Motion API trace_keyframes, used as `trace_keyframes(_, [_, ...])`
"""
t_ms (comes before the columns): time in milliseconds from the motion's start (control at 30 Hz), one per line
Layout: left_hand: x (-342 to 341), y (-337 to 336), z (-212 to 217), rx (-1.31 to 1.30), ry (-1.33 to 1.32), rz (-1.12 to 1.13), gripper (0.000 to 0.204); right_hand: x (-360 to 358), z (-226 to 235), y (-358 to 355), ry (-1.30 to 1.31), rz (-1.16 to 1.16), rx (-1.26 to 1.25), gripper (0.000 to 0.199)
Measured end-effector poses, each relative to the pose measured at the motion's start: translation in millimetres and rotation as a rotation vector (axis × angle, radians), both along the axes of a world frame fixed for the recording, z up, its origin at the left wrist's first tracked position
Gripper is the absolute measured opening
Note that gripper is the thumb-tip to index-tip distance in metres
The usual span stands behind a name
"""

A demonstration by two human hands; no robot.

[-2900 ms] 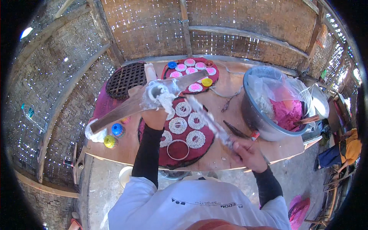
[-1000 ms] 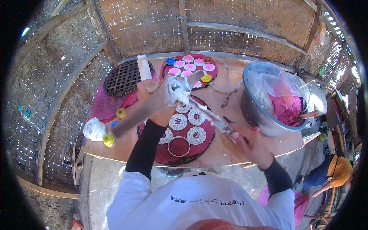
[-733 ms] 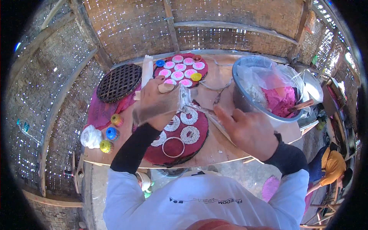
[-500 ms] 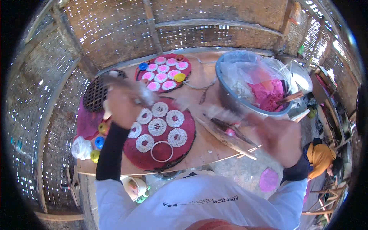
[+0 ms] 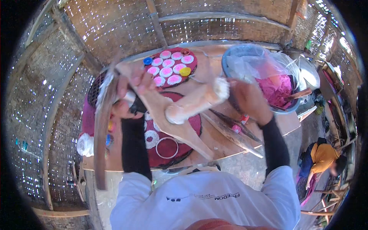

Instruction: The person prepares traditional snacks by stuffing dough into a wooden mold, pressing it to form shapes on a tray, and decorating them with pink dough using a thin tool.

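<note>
My left hand point(image 5: 132, 94) is closed around pale wooden pieces: a flat board with tapered ends point(image 5: 155, 105) and a second, darker wooden bar point(image 5: 102, 134) beside it. A shiny metal piece point(image 5: 130, 100) shows by its fingers. From the board sticks out a thick wooden plunger point(image 5: 195, 103), smeared with white dough at its end. My right hand point(image 5: 251, 101) is by that doughy end, blurred; whether it touches it is unclear. Below lies a round red mat point(image 5: 194, 126) with white lacy dough rings point(image 5: 151, 138) and a thin white hoop point(image 5: 166, 147), partly hidden by the board.
Behind, another red mat point(image 5: 178, 51) carries several pink-centred white rounds. A large blue-grey tub point(image 5: 226, 63) holds pink dough, plastic sheeting and a wooden stick. Long wooden pieces point(image 5: 230, 132) lie on the table at right. Beyond, a person in yellow point(image 5: 324, 157) bends low.
My left hand has come right and now shows the wooden pieces clearly. My right hand has moved up and left, toward the plunger's end. The view has shifted slightly.
</note>
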State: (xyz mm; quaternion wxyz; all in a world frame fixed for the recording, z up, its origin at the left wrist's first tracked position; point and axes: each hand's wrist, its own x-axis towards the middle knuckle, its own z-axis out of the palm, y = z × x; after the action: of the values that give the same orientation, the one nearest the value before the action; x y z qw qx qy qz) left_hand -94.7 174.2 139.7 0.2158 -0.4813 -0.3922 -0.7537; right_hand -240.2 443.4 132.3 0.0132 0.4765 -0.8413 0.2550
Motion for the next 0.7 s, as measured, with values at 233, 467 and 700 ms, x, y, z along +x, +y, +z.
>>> trace_keyframes(233, [-36, 22, -35, 0.137, 0.116, -0.534, 0.023, 121, -47, -85, -2.676, 1.051, -0.215, 0.094])
trace_keyframes(467, [52, -24, -79, 0.056, -0.843, 0.994, 0.028, 79, -32, -27, -1.870, 0.441, -0.680, 0.071])
trace_keyframes(700, [90, 47, -74, -0.829, -0.503, 1.710, 0.035, 88, -3, -40, -0.999, 0.334, -0.567, 0.061])
